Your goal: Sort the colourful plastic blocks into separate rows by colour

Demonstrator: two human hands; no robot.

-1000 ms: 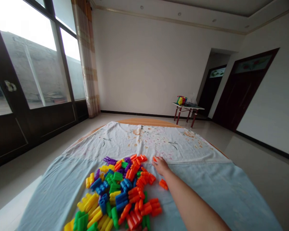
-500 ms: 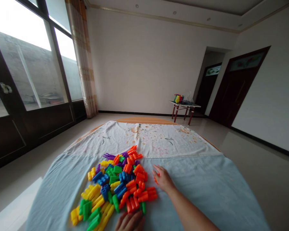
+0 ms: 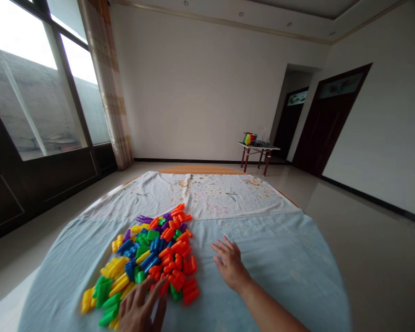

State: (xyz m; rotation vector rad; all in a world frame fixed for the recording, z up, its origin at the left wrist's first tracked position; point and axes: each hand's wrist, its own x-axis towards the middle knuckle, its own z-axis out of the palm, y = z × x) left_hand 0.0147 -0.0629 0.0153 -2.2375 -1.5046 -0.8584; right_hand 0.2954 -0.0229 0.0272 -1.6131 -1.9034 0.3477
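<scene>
Plastic building blocks in orange [image 3: 178, 262], yellow [image 3: 115, 266], green [image 3: 103, 289], blue [image 3: 148, 262] and purple [image 3: 144, 219] lie in a loose heap, left of centre on the cloth-covered table. Over the near side of this heap is my left hand [image 3: 141, 306], fingers spread, its fingertips at the orange and green blocks; whether they touch cannot be made out. My right hand [image 3: 231, 266] is to the right of the heap, low over the blue cloth, with its fingers apart and nothing visible in them.
A pale blue and floral white cloth [image 3: 276, 258] covers most of the round wooden table [image 3: 200, 169]. Farther off, a small table [image 3: 259, 147] carries a colourful bag [image 3: 249, 138] and a clear plastic bag [image 3: 263, 138]. Glass doors stand at left.
My left hand has moved forward and left over the heap. Orange showed at my right hand's fingers earlier; now none does, and its fingers are more spread. The view has shifted right.
</scene>
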